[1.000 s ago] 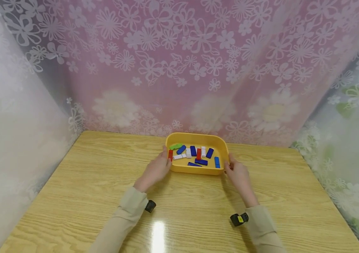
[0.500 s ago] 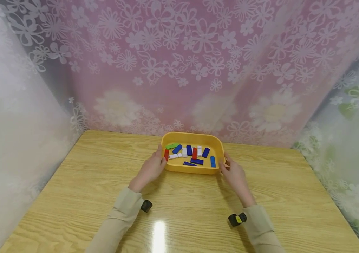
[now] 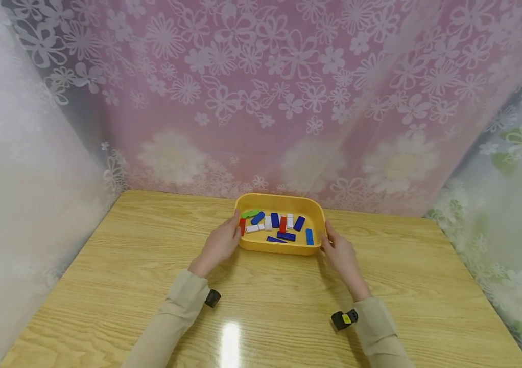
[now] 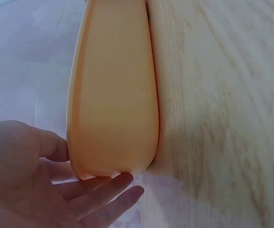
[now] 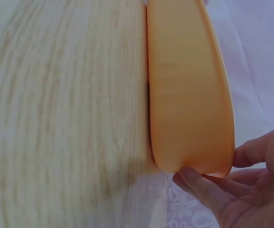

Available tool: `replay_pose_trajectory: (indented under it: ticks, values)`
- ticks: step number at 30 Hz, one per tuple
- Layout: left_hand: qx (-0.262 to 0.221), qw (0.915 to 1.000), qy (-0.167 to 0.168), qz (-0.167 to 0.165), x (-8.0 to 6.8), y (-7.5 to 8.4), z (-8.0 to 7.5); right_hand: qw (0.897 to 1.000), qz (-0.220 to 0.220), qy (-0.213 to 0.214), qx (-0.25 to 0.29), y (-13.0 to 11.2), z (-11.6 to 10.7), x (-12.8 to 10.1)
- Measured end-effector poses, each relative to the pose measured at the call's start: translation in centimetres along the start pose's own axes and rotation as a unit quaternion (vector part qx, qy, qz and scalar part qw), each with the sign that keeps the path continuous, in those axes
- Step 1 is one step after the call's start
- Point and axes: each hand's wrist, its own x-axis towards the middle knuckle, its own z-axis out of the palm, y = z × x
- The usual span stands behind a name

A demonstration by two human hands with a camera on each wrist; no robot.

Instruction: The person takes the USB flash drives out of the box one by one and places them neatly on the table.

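A yellow plastic tray (image 3: 316, 209) sits on the wooden bench (image 3: 104, 266) near its far edge, close to the flowered curtain (image 3: 261, 102). The left hand (image 3: 218, 245) grips the tray's left end, thumb over the rim and fingers (image 4: 103, 187) curled under it. The right hand (image 3: 340, 253) grips the right end the same way. Inside lie small blue (image 3: 286, 236), white (image 3: 254, 228) and red blocks (image 3: 282, 224), plus 1 green piece (image 3: 250, 213).
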Motion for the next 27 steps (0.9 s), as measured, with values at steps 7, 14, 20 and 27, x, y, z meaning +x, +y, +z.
replay_pose_trajectory:
  ticks: [7, 14, 20, 27]
  values:
    - [0.009, 0.9999, -0.001, 0.006, -0.6, -0.1, -0.1, 1.0, 0.002, -0.002, -0.024, -0.2, -0.1, -0.5]
    - [0.0, 0.9999, -0.006, 0.009, -1.5, -0.4, -0.3, 0.999, -0.003, 0.0, -0.039, -0.1, 0.2, -1.1]
    - [0.011, 0.9998, -0.006, 0.015, -2.4, -0.5, -0.5, 0.999, -0.007, 0.005, -0.047, -0.1, 0.4, -2.0]
    - [0.027, 0.9994, -0.003, 0.021, -3.5, -0.4, -0.7, 0.999, -0.015, 0.004, -0.047, 0.0, 0.4, -3.0]
